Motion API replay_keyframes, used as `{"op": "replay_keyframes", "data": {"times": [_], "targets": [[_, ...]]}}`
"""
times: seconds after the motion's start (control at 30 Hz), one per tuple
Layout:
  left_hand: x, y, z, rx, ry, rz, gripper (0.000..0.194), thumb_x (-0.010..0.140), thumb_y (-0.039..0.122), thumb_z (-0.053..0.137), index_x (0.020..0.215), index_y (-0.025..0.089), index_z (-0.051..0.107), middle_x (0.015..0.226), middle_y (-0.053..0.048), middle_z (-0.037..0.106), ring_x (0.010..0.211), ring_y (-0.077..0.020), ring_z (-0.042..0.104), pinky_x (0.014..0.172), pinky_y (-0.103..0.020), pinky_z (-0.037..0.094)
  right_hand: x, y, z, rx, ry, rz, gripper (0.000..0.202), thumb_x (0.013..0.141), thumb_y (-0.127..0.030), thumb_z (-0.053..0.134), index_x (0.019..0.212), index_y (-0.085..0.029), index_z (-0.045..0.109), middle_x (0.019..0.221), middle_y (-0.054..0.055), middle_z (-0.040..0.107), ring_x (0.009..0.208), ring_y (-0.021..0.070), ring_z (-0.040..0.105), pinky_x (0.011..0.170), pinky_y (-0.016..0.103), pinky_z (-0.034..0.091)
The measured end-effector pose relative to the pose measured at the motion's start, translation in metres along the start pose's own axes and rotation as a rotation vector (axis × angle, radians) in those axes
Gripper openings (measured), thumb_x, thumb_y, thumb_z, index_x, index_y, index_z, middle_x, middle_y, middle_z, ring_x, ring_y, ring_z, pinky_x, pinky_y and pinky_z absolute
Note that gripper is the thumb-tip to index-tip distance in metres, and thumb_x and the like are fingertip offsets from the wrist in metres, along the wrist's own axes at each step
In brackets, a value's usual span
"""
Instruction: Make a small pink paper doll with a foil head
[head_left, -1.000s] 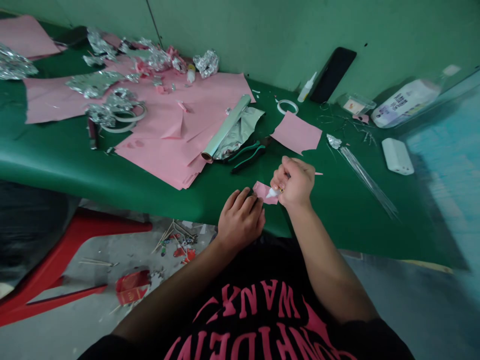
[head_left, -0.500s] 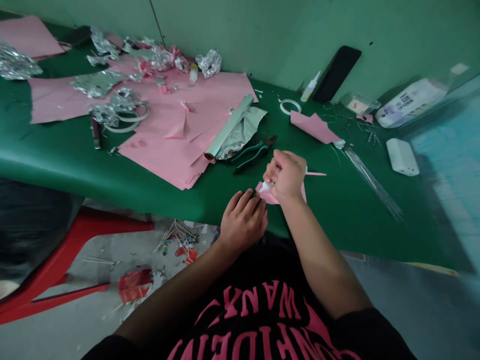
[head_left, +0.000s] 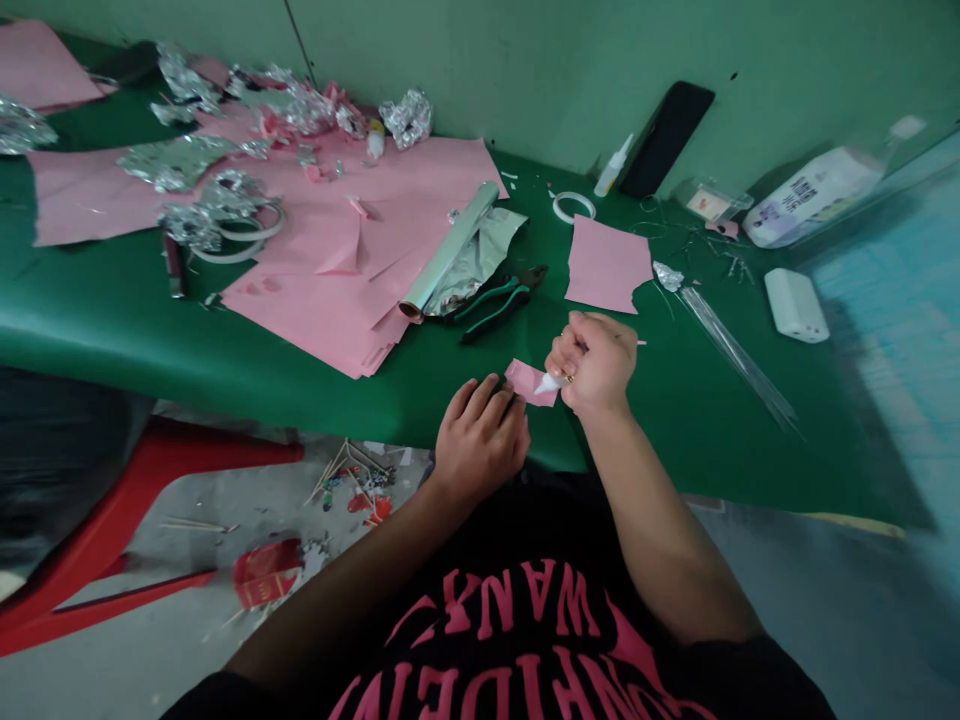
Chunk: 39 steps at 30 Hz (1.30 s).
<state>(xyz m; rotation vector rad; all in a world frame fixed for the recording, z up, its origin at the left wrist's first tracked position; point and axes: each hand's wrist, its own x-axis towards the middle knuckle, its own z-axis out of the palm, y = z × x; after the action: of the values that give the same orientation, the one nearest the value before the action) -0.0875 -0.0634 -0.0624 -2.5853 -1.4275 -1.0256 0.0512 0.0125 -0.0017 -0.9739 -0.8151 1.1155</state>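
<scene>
A small pink paper piece (head_left: 523, 378) lies on the green tabletop near its front edge. My left hand (head_left: 482, 432) rests flat beside it, with its fingertips on the paper's left end. Closed in a fist around a small glue bottle (head_left: 551, 383), my right hand (head_left: 598, 365) points the white nozzle down at the right part of the pink piece. The fist hides most of the bottle. Behind that fist is a larger pink paper sheet (head_left: 609, 262) with uneven edges. Pliers (head_left: 499, 305) with teal-edged handles lie to the left of the sheet.
A foil roll (head_left: 454, 250) lies over stacked pink sheets (head_left: 315, 320). Crumpled foil (head_left: 409, 118) sits by the wall. Along the back are another glue bottle (head_left: 615, 165), a white tape ring (head_left: 574, 207) and a black phone (head_left: 667, 138). Clear thin rods (head_left: 739, 355) lie right.
My right hand has moved right with the glue bottle, and more of the small pink piece shows. The larger pink sheet, curled before, now lies flatter. My left hand stays by the paper.
</scene>
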Motion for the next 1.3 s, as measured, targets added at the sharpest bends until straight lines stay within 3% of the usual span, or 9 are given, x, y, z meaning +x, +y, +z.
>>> {"op": "replay_keyframes", "data": {"times": [0.23, 0.7, 1.07, 1.3], "targets": [[0.001, 0.000, -0.001, 0.003, 0.006, 0.000, 0.026, 0.089, 0.022, 0.057, 0.112, 0.019, 0.070, 0.118, -0.009, 0.072, 0.122, -0.0279, 0.061, 0.106, -0.046, 0.045, 0.005, 0.000, -0.005, -0.041, 0.031, -0.037, 0.048, 0.078, -0.026, 0.064, 0.042, -0.022, 0.033, 0.035, -0.010, 0.027, 0.028, 0.0039, 0.026, 0.030, 0.021, 0.026], [0.001, 0.000, -0.001, 0.012, -0.003, 0.008, 0.027, 0.090, 0.022, 0.056, 0.112, 0.018, 0.070, 0.117, -0.009, 0.072, 0.122, -0.0285, 0.061, 0.105, -0.047, 0.045, 0.021, 0.019, 0.029, -0.027, -0.027, -0.051, 0.042, 0.080, -0.023, 0.059, 0.046, -0.023, 0.034, 0.037, -0.010, 0.028, 0.029, 0.0044, 0.028, 0.029, 0.021, 0.026], [0.001, 0.000, 0.000, 0.010, 0.012, 0.015, 0.026, 0.089, 0.022, 0.057, 0.111, 0.018, 0.071, 0.118, -0.009, 0.072, 0.121, -0.0287, 0.061, 0.106, -0.046, 0.044, 0.012, 0.004, -0.004, -0.057, -0.026, -0.040, 0.042, 0.078, -0.020, 0.059, 0.043, -0.022, 0.035, 0.036, -0.010, 0.029, 0.028, 0.0046, 0.028, 0.029, 0.021, 0.026], [0.001, 0.000, 0.000, 0.020, 0.017, 0.019, 0.025, 0.089, 0.021, 0.058, 0.109, 0.017, 0.071, 0.118, -0.009, 0.072, 0.120, -0.0284, 0.061, 0.105, -0.045, 0.044, 0.011, -0.001, -0.014, -0.058, 0.003, -0.060, 0.041, 0.076, -0.019, 0.059, 0.042, -0.022, 0.036, 0.035, -0.009, 0.029, 0.028, 0.0045, 0.027, 0.030, 0.022, 0.024]]}}
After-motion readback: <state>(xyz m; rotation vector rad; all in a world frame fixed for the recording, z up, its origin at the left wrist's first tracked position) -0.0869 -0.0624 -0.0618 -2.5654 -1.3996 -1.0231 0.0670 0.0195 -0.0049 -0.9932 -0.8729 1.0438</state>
